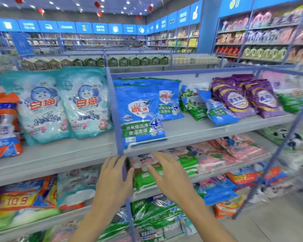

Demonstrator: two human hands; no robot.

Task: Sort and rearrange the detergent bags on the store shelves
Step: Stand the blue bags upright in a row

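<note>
bare shelf [208, 126] lies open above the right hand [170, 173]; a blue upright post [118, 123] blocks the left hand [112, 182].

白猫 in red on left teal bag [42, 110] and right teal bag [85, 103]. Big "4" on centre blue bag [140, 112]. "10.9" on near-left orange bag [17, 199] (everything else too blurred to read).
</note>
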